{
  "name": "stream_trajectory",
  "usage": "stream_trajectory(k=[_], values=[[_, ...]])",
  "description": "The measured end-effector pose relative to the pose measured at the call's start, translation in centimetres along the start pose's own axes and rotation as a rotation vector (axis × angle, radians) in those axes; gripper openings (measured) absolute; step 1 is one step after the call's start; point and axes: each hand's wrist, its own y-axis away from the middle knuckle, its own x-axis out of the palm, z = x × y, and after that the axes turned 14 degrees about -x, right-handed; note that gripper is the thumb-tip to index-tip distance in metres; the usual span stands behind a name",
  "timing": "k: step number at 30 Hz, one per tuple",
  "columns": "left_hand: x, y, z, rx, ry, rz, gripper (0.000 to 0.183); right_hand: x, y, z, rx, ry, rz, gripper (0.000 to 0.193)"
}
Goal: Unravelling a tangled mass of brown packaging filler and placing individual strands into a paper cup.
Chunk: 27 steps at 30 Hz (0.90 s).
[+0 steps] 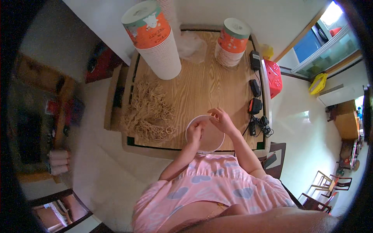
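A round paper bucket (218,145) with a white rim stands mouth up at the table's front edge, close against my body. My left hand (195,132) reaches over its left rim into the mouth, its fingers curled together; whatever they hold is hidden. At the far right rim is my right hand (223,121), with thumb and fingers bent in a pinch; anything between them is too small to make out. Left of the bucket lies a loose heap of tan twisted cords (149,110).
Behind the cords rises a tall stack of nested paper buckets (162,54); a shorter stack (232,42) is at the back right. Clear plastic wrap (192,47) lies between them. Black adapters (254,88) and coiled cables (264,128) line the right edge, beside a red stool (274,77).
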Motion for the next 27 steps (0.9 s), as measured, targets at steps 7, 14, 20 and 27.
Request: stream_trajectory(k=[7,14,20,27], values=[[0.7,-0.4,-0.1,-0.086,0.094,-0.050,0.009,1.6,1.6,-1.5,0.033,-0.054,-0.057,0.026],[0.6,-1.8,0.9,-0.019,0.127,-0.091,0.008,1.7,1.9,-0.8,0.055,-0.006,-0.058,0.025],[0.8,-1.0,0.1,-0.042,0.066,-0.043,0.007,1.8,2.0,-1.1,0.032,0.004,-0.087,0.024],[1.1,-1.3,0.3,0.011,0.105,-0.051,0.006,1.9,1.9,-0.9,0.014,0.020,-0.096,0.021]])
